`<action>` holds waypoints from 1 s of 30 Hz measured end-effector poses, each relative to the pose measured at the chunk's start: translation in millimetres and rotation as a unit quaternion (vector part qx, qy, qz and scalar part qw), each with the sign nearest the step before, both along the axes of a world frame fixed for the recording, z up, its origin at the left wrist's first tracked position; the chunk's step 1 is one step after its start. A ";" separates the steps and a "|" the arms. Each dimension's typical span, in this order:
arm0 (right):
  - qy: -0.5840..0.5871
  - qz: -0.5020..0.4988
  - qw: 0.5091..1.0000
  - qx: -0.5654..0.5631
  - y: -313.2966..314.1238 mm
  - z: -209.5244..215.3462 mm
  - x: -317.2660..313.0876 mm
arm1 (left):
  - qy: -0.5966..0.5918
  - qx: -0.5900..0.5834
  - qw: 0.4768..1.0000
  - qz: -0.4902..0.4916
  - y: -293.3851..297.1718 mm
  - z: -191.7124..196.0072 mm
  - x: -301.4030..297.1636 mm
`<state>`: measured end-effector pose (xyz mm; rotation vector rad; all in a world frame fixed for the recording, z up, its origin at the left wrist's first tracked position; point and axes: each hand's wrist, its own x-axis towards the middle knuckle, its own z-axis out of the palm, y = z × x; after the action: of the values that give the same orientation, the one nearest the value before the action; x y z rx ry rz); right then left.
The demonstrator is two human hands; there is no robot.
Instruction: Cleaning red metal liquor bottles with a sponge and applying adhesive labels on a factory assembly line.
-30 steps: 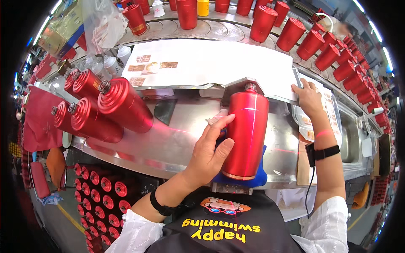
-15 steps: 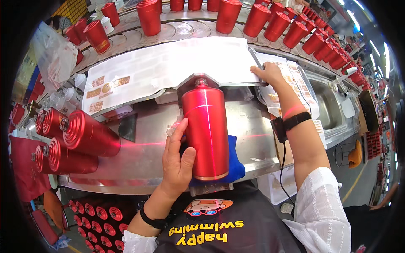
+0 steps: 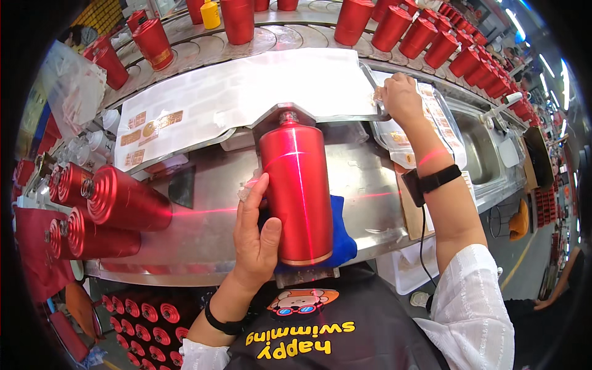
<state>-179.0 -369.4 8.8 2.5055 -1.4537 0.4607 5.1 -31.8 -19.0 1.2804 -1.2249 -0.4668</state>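
Note:
A red metal bottle (image 3: 299,185) lies lengthwise on a blue pad (image 3: 342,237) on the steel bench, its neck pressed into a metal bracket (image 3: 285,114). A red laser cross runs over it. My left hand (image 3: 256,231) grips the bottle's left side, with a small scrap tucked under the fingers. My right hand (image 3: 399,98) reaches up to the right and pinches at a sheet of gold-and-white stickers (image 3: 431,123) by the edge of a clear tray. What the fingertips hold is hidden.
Several red bottles (image 3: 120,203) lie stacked at the left of the bench (image 3: 197,246). A large white sheet with labels (image 3: 234,92) sits behind. Upright red bottles (image 3: 394,28) line a curved conveyor beyond. A sink (image 3: 481,145) lies to the right.
The view has swung left, so the bottle sits more central. My left hand has slid lower along the bottle. My right hand stays at the sticker sheet.

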 end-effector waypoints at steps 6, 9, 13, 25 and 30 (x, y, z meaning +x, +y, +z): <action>-0.165 0.024 0.982 0.091 -39.0 -5.3 -33.2 | -0.001 -0.001 1.000 -0.001 -0.2 -0.6 -0.3; -0.137 -0.014 0.978 0.158 -59.6 -19.6 -57.9 | -0.009 0.002 1.000 -0.001 0.4 -1.4 -0.9; 0.043 -0.067 0.995 0.064 -60.5 -60.4 -73.3 | -0.004 0.008 1.000 -0.003 1.8 1.3 -3.3; -0.167 0.280 0.943 0.072 68.2 58.3 -44.0 | -0.255 0.098 0.961 -0.035 26.1 8.1 -8.3; -0.232 0.374 0.868 0.229 157.3 112.0 -11.0 | -0.342 0.080 0.936 0.019 30.7 12.4 -12.8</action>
<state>-190.0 -212.2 120.7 3.5058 -0.6556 0.9973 -7.7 -1.1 -6.6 1.6752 -1.7578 -0.0797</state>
